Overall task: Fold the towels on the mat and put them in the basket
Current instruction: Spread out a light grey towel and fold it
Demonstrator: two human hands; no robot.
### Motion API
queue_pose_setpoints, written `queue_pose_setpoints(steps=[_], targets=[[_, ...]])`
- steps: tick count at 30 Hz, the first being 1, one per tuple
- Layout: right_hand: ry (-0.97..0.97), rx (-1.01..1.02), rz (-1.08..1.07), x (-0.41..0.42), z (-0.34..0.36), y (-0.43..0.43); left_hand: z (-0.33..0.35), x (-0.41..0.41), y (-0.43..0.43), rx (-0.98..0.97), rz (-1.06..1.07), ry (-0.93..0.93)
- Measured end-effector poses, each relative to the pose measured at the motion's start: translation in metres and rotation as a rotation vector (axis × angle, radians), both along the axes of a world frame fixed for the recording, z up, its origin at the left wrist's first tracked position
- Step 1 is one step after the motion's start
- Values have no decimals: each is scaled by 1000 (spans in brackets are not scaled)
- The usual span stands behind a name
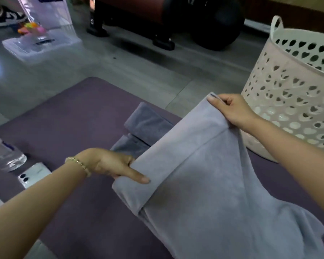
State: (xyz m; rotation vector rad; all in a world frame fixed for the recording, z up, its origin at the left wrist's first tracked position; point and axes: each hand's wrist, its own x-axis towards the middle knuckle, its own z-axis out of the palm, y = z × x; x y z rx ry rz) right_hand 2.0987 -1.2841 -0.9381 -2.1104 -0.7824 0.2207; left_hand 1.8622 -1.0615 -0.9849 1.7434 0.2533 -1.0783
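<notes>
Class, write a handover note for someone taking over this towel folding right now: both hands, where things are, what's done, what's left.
Left hand pinches the near corner of the lilac towel; right hand pinches its far corner, top edge turned over, held above the mat.
A second towel lies bunched on the mat beyond it.
Basket stands at the right; no towel shows in it.
Done: one fold begun. Left: finish this towel, fold the second, basket both.

No words or numbers can be read here. The dark marks on the clear box [22, 47] are too blurry to make out.
</notes>
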Motion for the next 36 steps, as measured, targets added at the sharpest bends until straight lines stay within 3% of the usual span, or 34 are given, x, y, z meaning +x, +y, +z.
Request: queue_pose_setpoints(steps=[3, 8, 14, 18, 23, 31, 36], targets=[[-71, 24, -87, 6, -18, 47, 9, -10, 27, 7, 210, -47], [11, -101, -113, -5, -73, 104, -56, -25, 50, 416, 457, -269], [-23, -336, 72, -30, -102, 62, -83, -14, 29, 569, 579, -592], [-1, -403, 65, -30, -92, 1, -65, 26, -30, 502, 522, -731], [73, -378, -89, -26, -61, -115, -60, 69, -141, 385, 329, -714], [402, -352, -519, -83, -84, -350, -88, 84, -321, 236, 5, -619], [667, -251, -751, -152, -123, -437, -112, 68, -412, 106, -109, -544]])
